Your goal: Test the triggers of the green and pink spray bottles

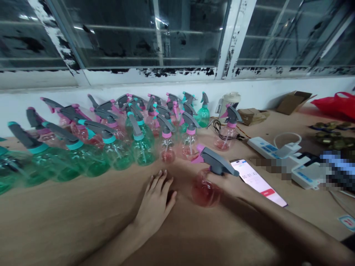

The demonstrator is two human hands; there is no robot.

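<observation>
My right hand point(231, 184) grips a pink spray bottle point(205, 190) with a grey trigger head point(217, 162) and holds it upright on the brown table point(69, 221). My left hand point(155, 201) lies flat on the table just left of that bottle, fingers stretched forward and holding nothing. Beyond both hands stand several green and pink spray bottles point(138, 147) with grey triggers, grouped in rows toward the wall.
A phone point(259, 183) with a lit timer screen lies just right of the held bottle. Further right are a white power strip point(266, 147), cables and blurred devices. A cardboard box point(294, 101), a red bag point(335, 105) and a white cup point(230, 101) sit near the wall.
</observation>
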